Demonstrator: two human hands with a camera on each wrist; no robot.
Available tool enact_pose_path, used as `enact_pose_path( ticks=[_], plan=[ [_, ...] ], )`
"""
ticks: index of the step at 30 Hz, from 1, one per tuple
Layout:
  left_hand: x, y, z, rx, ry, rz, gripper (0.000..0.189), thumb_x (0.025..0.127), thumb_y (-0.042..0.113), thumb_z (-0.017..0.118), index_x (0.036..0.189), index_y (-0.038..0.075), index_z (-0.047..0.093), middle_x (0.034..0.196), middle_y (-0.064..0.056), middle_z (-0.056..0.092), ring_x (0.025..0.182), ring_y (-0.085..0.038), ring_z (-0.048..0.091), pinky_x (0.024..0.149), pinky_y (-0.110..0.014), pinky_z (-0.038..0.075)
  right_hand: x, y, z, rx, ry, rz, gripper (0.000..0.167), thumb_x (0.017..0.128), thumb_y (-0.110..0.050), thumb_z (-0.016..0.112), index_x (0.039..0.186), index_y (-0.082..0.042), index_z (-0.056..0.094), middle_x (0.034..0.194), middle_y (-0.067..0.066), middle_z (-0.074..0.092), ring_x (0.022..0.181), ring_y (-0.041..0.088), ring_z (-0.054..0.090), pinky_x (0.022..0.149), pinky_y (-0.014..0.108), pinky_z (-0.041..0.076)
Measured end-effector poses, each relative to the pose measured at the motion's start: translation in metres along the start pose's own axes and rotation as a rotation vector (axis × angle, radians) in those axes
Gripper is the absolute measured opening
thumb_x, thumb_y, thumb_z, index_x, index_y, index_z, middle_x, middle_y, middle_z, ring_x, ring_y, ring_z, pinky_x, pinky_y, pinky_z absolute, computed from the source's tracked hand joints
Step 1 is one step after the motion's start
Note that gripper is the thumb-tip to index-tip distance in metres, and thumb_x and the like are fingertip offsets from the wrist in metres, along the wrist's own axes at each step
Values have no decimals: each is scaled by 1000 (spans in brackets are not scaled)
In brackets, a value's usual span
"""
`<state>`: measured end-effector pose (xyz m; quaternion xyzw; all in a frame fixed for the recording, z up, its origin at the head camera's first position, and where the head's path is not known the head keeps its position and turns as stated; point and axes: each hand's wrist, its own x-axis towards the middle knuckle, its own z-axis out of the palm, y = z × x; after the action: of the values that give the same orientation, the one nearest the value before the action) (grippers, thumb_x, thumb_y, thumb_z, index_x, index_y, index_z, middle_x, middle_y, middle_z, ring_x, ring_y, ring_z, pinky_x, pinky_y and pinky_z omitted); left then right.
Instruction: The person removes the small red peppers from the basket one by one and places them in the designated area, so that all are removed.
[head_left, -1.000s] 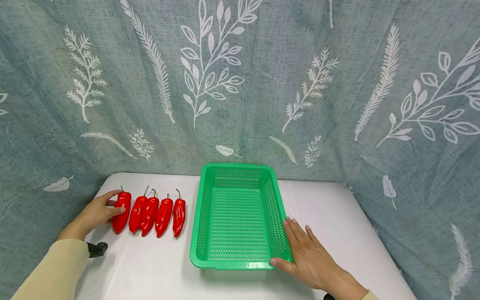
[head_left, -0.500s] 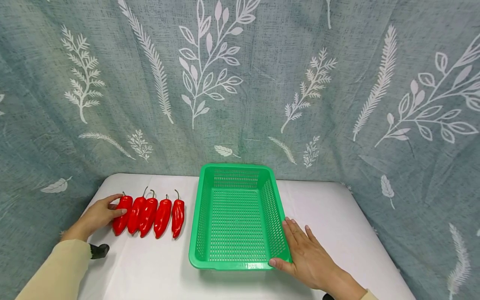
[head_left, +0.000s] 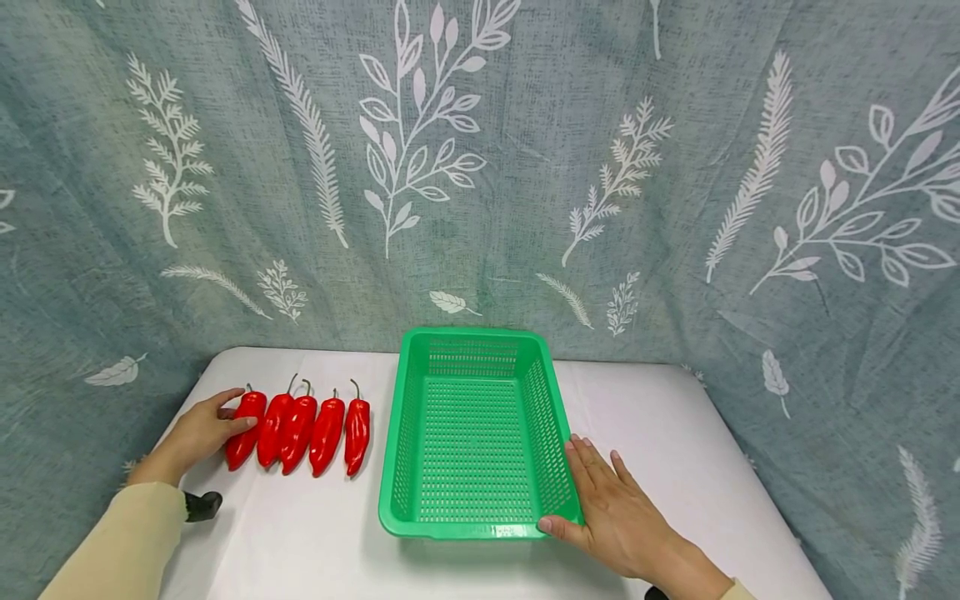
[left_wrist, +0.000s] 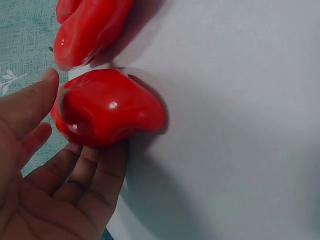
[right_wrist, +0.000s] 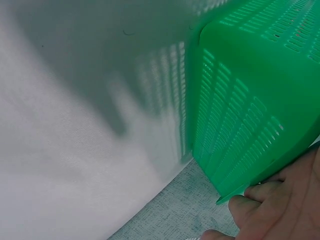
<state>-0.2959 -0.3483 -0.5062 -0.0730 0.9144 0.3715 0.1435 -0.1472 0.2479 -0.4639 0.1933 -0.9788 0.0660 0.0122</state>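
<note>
Several glossy red peppers with curved green stems lie in a row at the table's left. My left hand holds the leftmost red pepper, with the thumb across one side and the fingers along the other. The left wrist view shows this pepper between thumb and fingers, close to a neighbouring pepper. In the middle stands a green plastic basket with nothing in it. My right hand rests, fingers straight, against the basket's near right corner. From the right wrist, the hand is at the slotted basket wall.
A white cloth covers the table. Behind and around it hangs a grey-green curtain with white leaf patterns. Another pepper at the row's right end lies left of the basket, apart from it.
My left hand has shifted slightly right with the leftmost pepper, which now lies closer to the neighbouring one and tilts more. The right hand and basket stay as they were.
</note>
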Motion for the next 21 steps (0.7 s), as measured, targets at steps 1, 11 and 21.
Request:
enact_pose_path(
  ticks=[1,11,21],
  plan=[
    [0,0,0,1,2,-2,90,100,34,71,163,-6,19,151,-46,36,133,-59,47,103,-65,53,1,0,0,2,-2,0,106,98,-76,50,163,6,28,173,20,25,161,36,23,126,66,22],
    [-4,-3,-2,21,15,-16,91,99,32,73,163,-5,20,153,-46,31,135,-61,43,102,-65,53,8,1,3,-4,13,-13,107,98,-77,50,163,6,28,172,21,26,161,36,25,126,66,24],
    [-11,5,6,77,38,29,90,101,36,70,162,-6,20,151,-47,32,133,-62,44,101,-70,51,10,3,2,2,-4,-3,107,98,-77,48,163,5,28,172,22,26,160,39,25,126,67,22]
  ],
)
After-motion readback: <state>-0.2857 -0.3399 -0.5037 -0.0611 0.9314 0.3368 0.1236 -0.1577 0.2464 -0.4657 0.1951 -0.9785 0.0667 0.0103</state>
